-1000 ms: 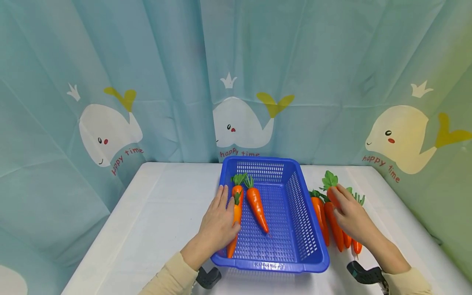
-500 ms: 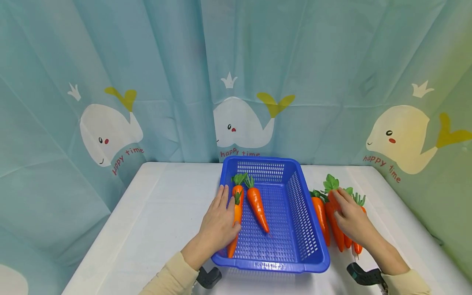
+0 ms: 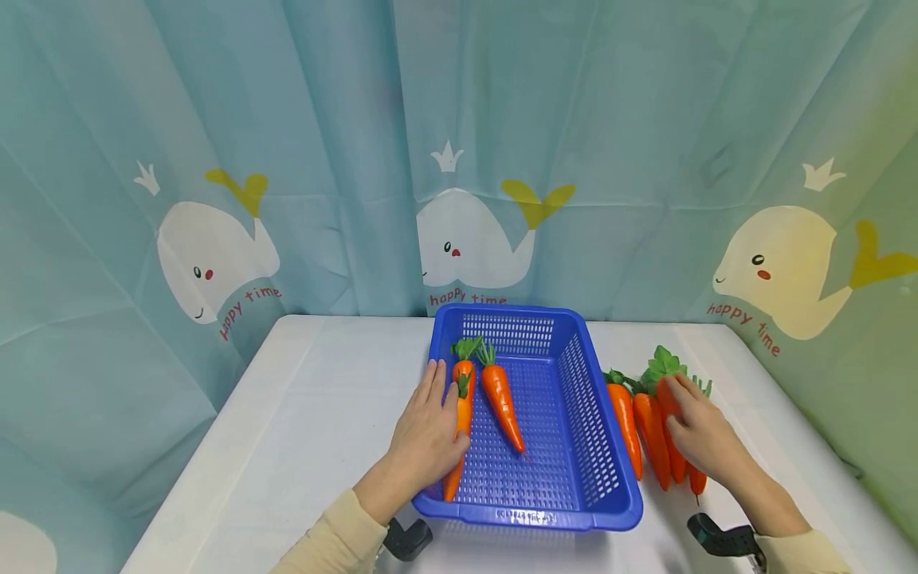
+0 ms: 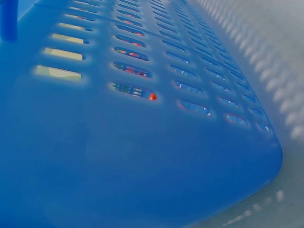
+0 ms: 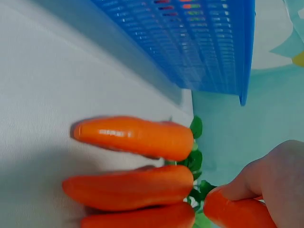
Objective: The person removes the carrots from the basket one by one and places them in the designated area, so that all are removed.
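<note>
My left hand (image 3: pixel 428 426) rests over the left rim of a blue slatted basket (image 3: pixel 531 516), fingers straight, thumb inside. Three carrots lie in the basket: a glossy one (image 3: pixel 504 408) near the middle and, by the hand, a carrot (image 3: pixel 463 369) at the back with a lighter orange carrot (image 3: pixel 464 408) partly over it. Right of the basket, my right hand (image 3: pixel 704 437) pinches a leafy-topped carrot (image 5: pixel 232 211) near its top. Beside it lie several carrots, among them one nearest the basket (image 3: pixel 625 426) and another (image 3: pixel 651 446). The left wrist view shows only the basket wall (image 4: pixel 118 152).
A white table (image 3: pixel 323 414) carries everything. Behind it hangs a blue-green curtain (image 3: pixel 344 119) printed with whales. Basket walls stand between the inside carrots and the row on the right. A black wrist device (image 3: pixel 720 536) sits by the right sleeve.
My right hand has moved a little rightward and down, and the leafy-topped carrot has shifted with it over the row. The left hand and the basket stay where they were.
</note>
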Available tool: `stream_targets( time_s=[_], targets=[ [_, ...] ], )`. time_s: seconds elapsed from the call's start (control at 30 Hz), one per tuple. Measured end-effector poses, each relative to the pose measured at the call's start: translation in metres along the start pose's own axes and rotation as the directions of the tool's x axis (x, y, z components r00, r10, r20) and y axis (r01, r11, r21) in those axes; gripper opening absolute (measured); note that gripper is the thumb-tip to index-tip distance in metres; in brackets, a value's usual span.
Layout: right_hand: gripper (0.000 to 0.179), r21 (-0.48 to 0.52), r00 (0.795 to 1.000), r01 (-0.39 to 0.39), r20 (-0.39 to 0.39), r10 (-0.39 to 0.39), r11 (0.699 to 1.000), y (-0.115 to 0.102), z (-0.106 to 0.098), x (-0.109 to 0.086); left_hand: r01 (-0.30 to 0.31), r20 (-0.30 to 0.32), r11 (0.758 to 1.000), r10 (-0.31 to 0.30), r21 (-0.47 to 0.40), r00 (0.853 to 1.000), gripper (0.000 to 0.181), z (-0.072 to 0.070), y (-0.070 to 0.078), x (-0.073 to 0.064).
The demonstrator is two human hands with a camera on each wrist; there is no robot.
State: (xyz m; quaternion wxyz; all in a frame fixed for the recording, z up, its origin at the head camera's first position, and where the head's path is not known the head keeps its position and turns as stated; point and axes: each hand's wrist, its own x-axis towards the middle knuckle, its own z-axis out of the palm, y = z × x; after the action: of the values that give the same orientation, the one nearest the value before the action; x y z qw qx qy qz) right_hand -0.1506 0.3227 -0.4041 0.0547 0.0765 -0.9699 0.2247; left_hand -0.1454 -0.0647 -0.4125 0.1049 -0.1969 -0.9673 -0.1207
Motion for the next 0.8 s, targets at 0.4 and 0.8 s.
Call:
stream_targets(
  time_s=[0.4, 0.8],
  targets=[
    [0.057, 0.024, 0.998, -0.041, -0.046, 0.042, 0.999, 0.025, -0.012, -0.008, -0.012, -0.014, 1.0, 0.012, 0.004, 1.0, 0.064, 0.002, -0.001, -0.001],
    [0.057, 0.026, 0.981, -0.068, -0.178, 0.072, 0.997, 0.045, -0.027, -0.014, -0.017, -0.02, 1.0, 0.016, -0.008, 1.0, 0.064, 0.002, -0.001, -0.001]
  ],
)
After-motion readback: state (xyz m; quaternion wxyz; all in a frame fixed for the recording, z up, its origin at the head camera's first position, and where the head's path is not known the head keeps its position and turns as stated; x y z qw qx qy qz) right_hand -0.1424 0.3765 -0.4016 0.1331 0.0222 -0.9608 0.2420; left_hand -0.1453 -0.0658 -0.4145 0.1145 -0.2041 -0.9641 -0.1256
